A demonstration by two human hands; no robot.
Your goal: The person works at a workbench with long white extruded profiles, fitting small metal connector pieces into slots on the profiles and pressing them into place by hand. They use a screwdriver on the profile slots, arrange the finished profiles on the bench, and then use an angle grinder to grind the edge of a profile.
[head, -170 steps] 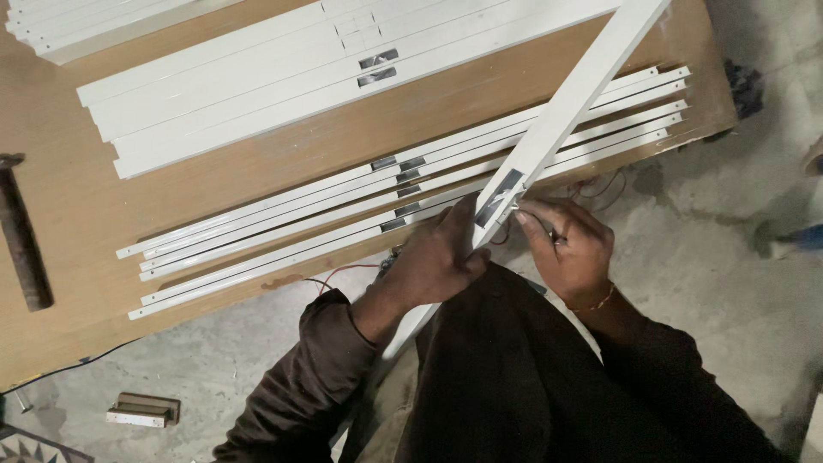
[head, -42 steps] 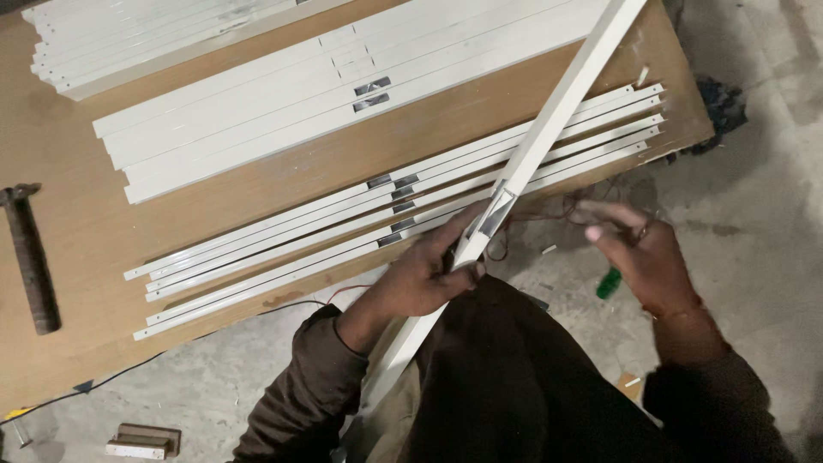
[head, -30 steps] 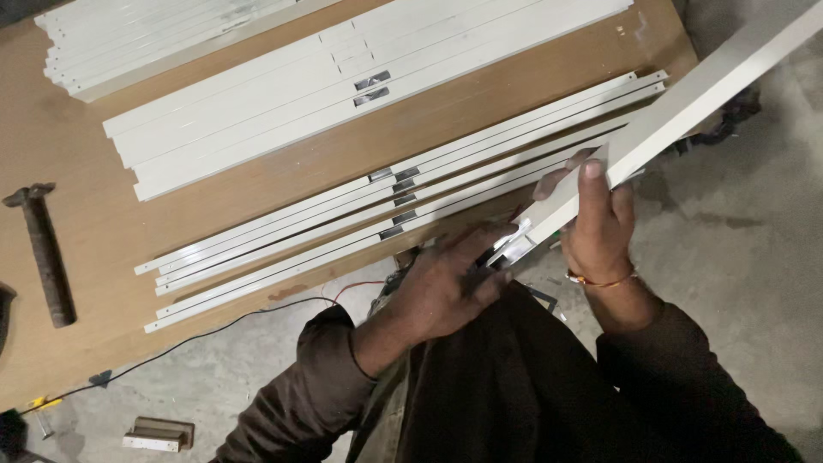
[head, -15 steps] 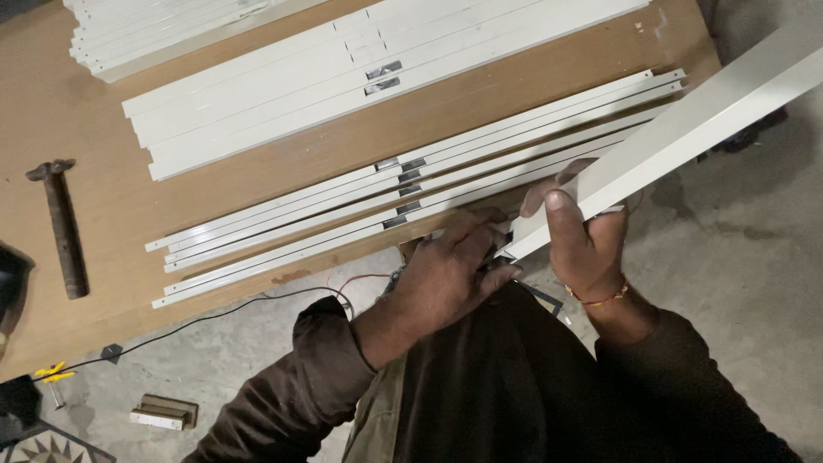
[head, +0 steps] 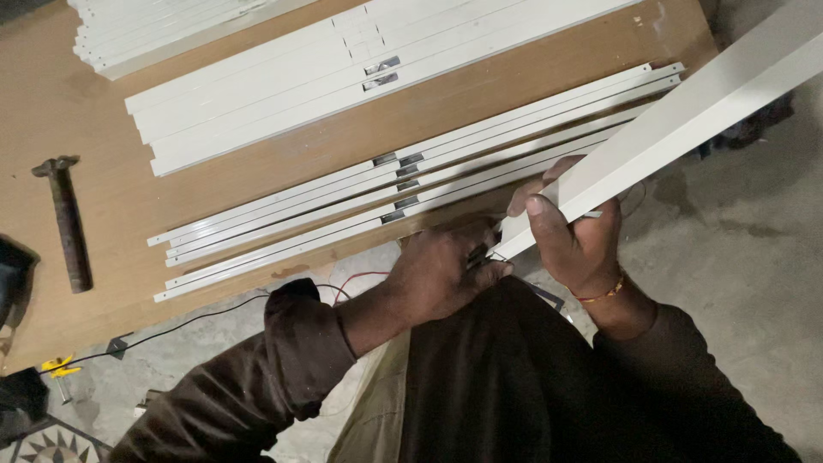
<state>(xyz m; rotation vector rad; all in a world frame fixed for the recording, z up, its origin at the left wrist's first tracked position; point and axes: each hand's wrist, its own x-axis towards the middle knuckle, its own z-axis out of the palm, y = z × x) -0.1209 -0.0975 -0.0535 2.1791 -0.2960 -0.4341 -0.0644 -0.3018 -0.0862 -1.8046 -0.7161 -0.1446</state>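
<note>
The right hand [head: 574, 244] has its grip closed around a long white metal channel [head: 686, 116], slanting up past the brown wooden surface [head: 86, 111]; the left hand [head: 441, 274] pinches its near end. Similar white strips [head: 411, 184] already lie in rows on that surface; this piece seems unfinished.

A row of strips [head: 411, 184] is lying along the board's [head: 103, 111] near edge, with a wider bundle [head: 343, 69] lying behind it toward the far edge. A hammer [head: 67, 219] is resting near the left edge. A cable [head: 197, 321] is trailing on the floor [head: 737, 214] before the board.
</note>
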